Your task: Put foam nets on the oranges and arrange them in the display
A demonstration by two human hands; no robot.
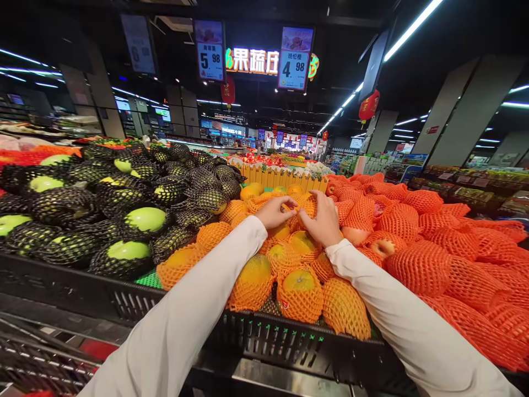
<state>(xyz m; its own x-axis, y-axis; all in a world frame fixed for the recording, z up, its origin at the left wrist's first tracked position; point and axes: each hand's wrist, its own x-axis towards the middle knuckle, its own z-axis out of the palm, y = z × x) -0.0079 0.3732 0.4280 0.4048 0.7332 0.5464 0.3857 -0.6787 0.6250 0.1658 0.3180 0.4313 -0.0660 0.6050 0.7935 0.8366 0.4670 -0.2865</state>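
Left hand and right hand both grasping orange foam net over yellow mangoes, beside green mangoes.

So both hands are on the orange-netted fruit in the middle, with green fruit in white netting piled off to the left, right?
Not quite: the netting on the green fruit is black, not white, as the head view shows. The rest holds: the left hand and right hand are both on the orange-netted fruit in the middle, with the green pile to the left.
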